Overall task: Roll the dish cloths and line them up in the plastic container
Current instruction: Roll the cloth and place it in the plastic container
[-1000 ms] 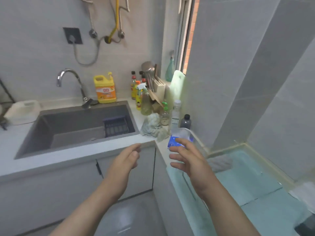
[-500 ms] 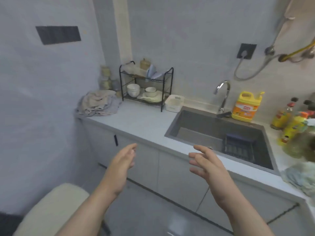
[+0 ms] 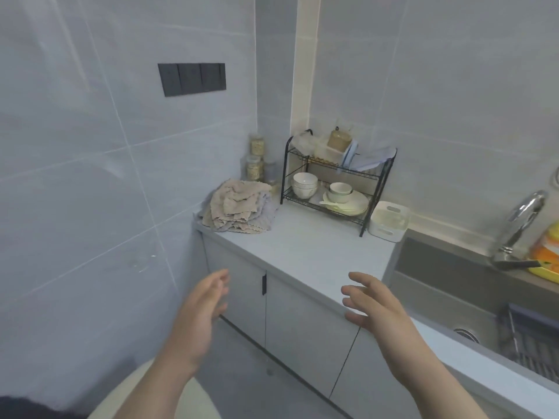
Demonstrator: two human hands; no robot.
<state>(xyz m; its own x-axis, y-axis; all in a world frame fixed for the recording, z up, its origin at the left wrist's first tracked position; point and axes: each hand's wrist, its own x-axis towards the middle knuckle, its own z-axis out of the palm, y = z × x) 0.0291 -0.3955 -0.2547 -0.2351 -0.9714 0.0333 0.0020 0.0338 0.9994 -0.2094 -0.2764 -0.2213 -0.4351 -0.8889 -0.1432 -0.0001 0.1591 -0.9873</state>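
Left hand (image 3: 199,313) and right hand (image 3: 375,306), both empty, fingers loosely spread, near the front edge of the countertop (image 3: 302,246); dish cloths (image 3: 239,207) heaped in its far corner; white plastic container (image 3: 388,220) just beside the dish rack (image 3: 332,182).

Pale grey countertop (image 3: 302,249), running from the left wall corner to the inset sink (image 3: 447,276).

Back-left corner: 1 loose heap of dish cloths (image 3: 239,207), beige over grey, unrolled. Behind the heap, in the corner: 3 jars (image 3: 255,160), 2 of them stacked. Just right of the heap: 1 black wire rack (image 3: 375,189) with 2 tiers, standing on its feet against the back wall. Just beside the rack's right leg: 1 white plastic container (image 3: 388,222), upright, at the sink's left edge. On the ledge behind the sink: 1 chrome tap (image 3: 518,222) and 1 yellow bottle (image 3: 547,252).
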